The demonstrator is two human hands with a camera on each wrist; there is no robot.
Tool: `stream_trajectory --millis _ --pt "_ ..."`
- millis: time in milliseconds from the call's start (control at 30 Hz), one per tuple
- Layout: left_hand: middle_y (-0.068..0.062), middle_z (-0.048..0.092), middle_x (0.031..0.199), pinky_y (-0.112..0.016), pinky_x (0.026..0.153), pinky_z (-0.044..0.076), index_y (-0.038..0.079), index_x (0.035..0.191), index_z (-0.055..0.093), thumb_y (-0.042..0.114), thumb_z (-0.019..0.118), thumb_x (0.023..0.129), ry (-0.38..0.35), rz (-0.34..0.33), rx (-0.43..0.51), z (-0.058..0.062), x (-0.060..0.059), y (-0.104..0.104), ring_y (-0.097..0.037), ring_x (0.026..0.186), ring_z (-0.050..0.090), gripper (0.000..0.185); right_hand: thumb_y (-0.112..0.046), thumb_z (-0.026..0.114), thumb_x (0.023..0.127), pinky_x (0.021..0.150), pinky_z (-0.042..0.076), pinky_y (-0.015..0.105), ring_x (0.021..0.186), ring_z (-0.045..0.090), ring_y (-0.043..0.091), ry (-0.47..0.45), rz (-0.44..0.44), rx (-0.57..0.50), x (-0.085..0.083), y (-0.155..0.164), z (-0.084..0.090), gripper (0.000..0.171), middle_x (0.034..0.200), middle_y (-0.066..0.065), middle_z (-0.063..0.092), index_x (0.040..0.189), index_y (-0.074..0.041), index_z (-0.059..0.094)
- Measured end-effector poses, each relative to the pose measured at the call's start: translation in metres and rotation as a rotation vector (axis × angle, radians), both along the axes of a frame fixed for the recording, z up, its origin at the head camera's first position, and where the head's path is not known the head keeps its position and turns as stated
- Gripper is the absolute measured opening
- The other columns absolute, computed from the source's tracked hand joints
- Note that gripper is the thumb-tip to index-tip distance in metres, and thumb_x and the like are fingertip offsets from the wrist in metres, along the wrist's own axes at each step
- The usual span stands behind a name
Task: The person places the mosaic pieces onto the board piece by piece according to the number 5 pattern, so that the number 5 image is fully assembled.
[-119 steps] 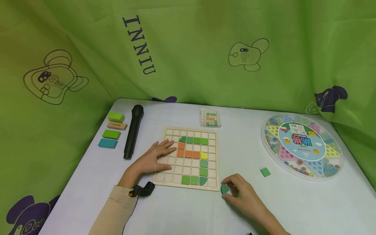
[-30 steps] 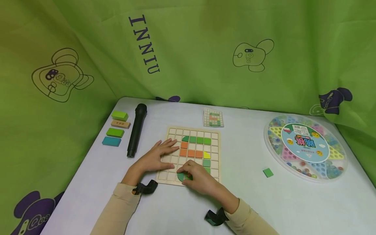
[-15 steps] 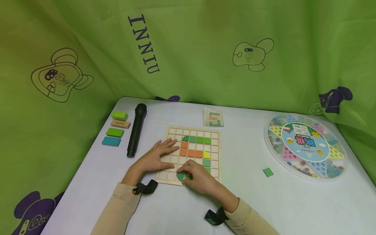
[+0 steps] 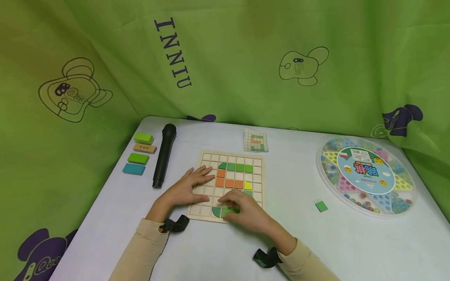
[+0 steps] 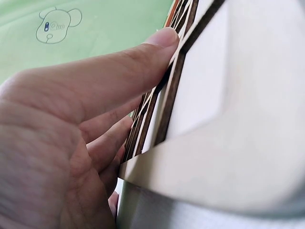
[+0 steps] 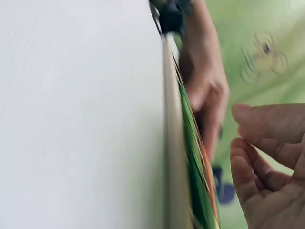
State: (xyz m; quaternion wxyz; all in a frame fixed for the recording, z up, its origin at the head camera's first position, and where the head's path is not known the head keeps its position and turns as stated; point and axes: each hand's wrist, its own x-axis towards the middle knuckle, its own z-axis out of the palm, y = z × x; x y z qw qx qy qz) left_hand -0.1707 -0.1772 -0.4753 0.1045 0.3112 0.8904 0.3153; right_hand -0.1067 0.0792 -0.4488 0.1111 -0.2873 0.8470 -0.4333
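Note:
My left hand (image 4: 184, 189) rests spread on the left part of the wooden grid board (image 4: 263, 203), its thumb and fingers on the squares. In the left wrist view the thumb (image 5: 157, 47) lies against the grid. Over the board's lower rows hovers my right hand (image 4: 246, 210), thumb and fingers bent and apart with nothing between them. Just left of its fingertips, a dark green rounded tile (image 4: 216, 211) sits in a bottom-row square. Green tiles (image 4: 227, 211) beside it are partly hidden by the right hand. Orange tiles (image 4: 229, 183) and a yellow tile (image 4: 247, 185) lie higher up.
A loose green square tile (image 4: 321, 206) lies right of the board, before a round marble game box (image 4: 365, 175). Behind the board is a pattern card (image 4: 256, 140). A black microphone (image 4: 164, 156) and several small blocks (image 4: 138, 158) lie left. Green cloth (image 4: 225, 70) surrounds the table.
My right hand carried the rounded green tile from beside the board to the bottom row, let go of it and has shifted slightly right. The left hand stays on the board.

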Motion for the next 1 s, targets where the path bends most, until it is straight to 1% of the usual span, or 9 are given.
stream_trajectory --millis 167,233,300,367,467,567,700,833,1000 --pt "-0.001 0.026 0.156 -0.051 0.119 0.003 0.015 0.142 0.046 0.041 0.074 0.079 -0.012 0.008 0.003 0.001 0.0 0.002 -0.024 0.147 0.016 0.074 -0.007 0.075 0.079 0.091 0.052 0.037 0.105 0.06 0.023 0.027 -0.093 -0.034 -0.003 0.043 0.007 0.041 0.116 0.0 0.062 0.118 -0.008 0.064" --pt "-0.001 0.026 0.156 -0.05 0.119 0.003 0.014 0.142 0.046 0.041 0.074 0.079 -0.016 0.011 0.0 0.0 0.0 0.002 -0.024 0.147 0.016 0.074 -0.007 0.076 0.078 0.092 0.052 0.036 0.107 0.06 0.021 0.052 -0.154 -0.02 -0.001 0.068 0.009 0.042 0.117 0.0 0.062 0.119 -0.008 0.063" --pt "0.0 0.026 0.156 -0.05 0.119 0.003 0.015 0.142 0.046 0.042 0.074 0.079 -0.015 0.013 -0.005 0.0 0.0 0.002 -0.024 0.147 0.015 0.074 -0.007 0.076 0.078 0.093 0.051 0.03 0.109 0.059 0.016 0.084 -0.215 0.004 0.002 0.093 0.008 0.043 0.118 0.0 0.062 0.12 -0.008 0.063" --pt "-0.001 0.026 0.156 -0.05 0.119 0.003 0.015 0.142 0.046 0.042 0.074 0.078 -0.015 0.016 -0.005 0.0 0.0 0.002 -0.024 0.147 0.015 0.075 -0.007 0.076 0.078 0.094 0.048 0.02 0.111 0.056 0.008 0.122 -0.267 0.017 0.005 0.118 0.006 0.044 0.119 0.0 0.062 0.12 -0.007 0.062" --pt "0.0 0.026 0.156 -0.049 0.119 0.003 0.015 0.142 0.046 0.043 0.074 0.078 -0.012 0.023 -0.008 -0.001 0.0 0.002 -0.023 0.147 0.016 0.075 -0.008 0.075 0.08 0.095 0.04 0.007 0.113 0.051 -0.003 0.134 -0.319 0.005 0.01 0.15 0.002 0.044 0.12 0.004 0.061 0.122 -0.005 0.061" --pt "0.0 0.026 0.156 -0.049 0.119 0.004 0.015 0.142 0.046 0.043 0.074 0.078 -0.01 0.026 -0.01 0.0 0.001 0.002 -0.023 0.147 0.016 0.075 -0.009 0.073 0.082 0.094 0.037 0.002 0.113 0.047 -0.011 0.117 -0.355 0.001 0.015 0.176 0.0 0.045 0.121 0.009 0.059 0.124 -0.004 0.059" --pt "0.0 0.026 0.156 -0.049 0.119 0.003 0.015 0.142 0.046 0.042 0.074 0.078 -0.011 0.024 -0.004 0.001 0.0 0.003 -0.024 0.147 0.016 0.075 -0.012 0.072 0.084 0.092 0.034 -0.001 0.112 0.042 -0.017 0.091 -0.419 0.059 0.02 0.206 -0.003 0.048 0.124 0.01 0.055 0.128 -0.006 0.056" --pt "0.0 0.026 0.156 -0.049 0.119 0.003 0.015 0.142 0.045 0.042 0.074 0.078 -0.015 0.017 -0.002 0.0 0.0 0.003 -0.024 0.147 0.015 0.075 -0.013 0.072 0.083 0.088 0.028 -0.003 0.11 0.035 -0.02 0.086 -0.429 0.137 0.024 0.228 -0.009 0.051 0.127 0.01 0.051 0.131 -0.007 0.053" --pt "-0.001 0.026 0.156 -0.05 0.119 0.004 0.014 0.142 0.045 0.042 0.074 0.078 -0.009 0.017 -0.005 -0.001 0.0 0.002 -0.024 0.147 0.016 0.075 -0.001 0.068 0.083 0.089 0.023 -0.003 0.116 0.031 -0.017 0.126 -0.317 0.127 0.023 0.241 -0.017 0.047 0.128 0.011 0.046 0.128 -0.006 0.055"
